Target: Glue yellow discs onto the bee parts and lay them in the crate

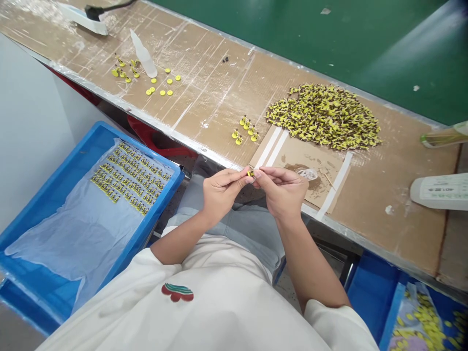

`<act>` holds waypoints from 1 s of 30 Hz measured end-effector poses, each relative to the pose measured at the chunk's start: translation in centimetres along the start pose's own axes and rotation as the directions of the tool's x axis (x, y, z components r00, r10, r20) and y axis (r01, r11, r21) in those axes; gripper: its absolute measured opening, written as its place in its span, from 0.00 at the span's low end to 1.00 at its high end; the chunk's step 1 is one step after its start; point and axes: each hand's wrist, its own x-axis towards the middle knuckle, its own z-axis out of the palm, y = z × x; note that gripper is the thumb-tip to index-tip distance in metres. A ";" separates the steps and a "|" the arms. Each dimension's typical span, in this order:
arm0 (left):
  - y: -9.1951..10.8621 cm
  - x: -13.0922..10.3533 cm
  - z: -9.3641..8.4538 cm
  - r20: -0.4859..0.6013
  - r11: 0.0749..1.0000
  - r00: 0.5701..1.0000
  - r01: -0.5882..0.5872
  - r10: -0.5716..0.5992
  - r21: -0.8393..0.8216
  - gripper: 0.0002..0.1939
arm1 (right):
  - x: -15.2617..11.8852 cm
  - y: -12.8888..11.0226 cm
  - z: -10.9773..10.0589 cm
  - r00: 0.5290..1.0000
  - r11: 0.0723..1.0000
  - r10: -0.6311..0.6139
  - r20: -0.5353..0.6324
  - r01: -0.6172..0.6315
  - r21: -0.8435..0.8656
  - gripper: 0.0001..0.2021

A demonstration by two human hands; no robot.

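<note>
Over the bench's front edge, my left hand (224, 192) and my right hand (284, 189) meet, fingertips pinched on one small yellow-and-dark figurine (250, 173). Fingers hide much of it, so I cannot tell its exact parts. Just beyond stand several finished-looking figurines on round yellow bases (245, 129). To the right of them rises a big heap of loose yellow-and-brown figurines (325, 116). By my right hand, a cardboard sheet (292, 156) carries a small clear plastic piece (307, 174) with wet-looking stains and a thin stick (328, 180).
On the left, a blue tray (22, 225) holds rows of figurines on a white sheet. Further along the bench are a white nozzle bottle (144, 56), loose yellow discs (169, 81) and a power strip (82, 18). Bottles (440, 191) lie at right, above a bin of yellow discs (420, 317).
</note>
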 end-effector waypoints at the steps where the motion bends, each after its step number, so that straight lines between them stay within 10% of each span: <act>1: -0.3 0.1 -0.1 0.009 0.999 1.000 -0.030 0.030 0.013 0.12 | 0.1 0.0 0.1 1.000 1.000 0.009 -0.007 -0.009 0.000 0.09; 19: -2.4 2.7 -0.7 0.033 0.999 0.999 -0.023 0.025 -0.043 0.25 | 3.3 1.5 1.8 0.973 0.955 -0.221 -0.066 0.202 -0.215 0.13; 26: -2.5 4.4 -3.8 -0.042 0.846 0.954 -0.243 0.297 0.474 0.17 | 6.6 2.9 0.2 0.819 0.301 -0.436 0.373 0.523 -0.797 0.11; 30: -2.2 5.5 -4.8 0.043 0.718 0.936 -0.298 0.350 0.629 0.16 | 7.6 3.7 0.7 0.825 0.175 -0.365 0.432 0.516 -0.838 0.14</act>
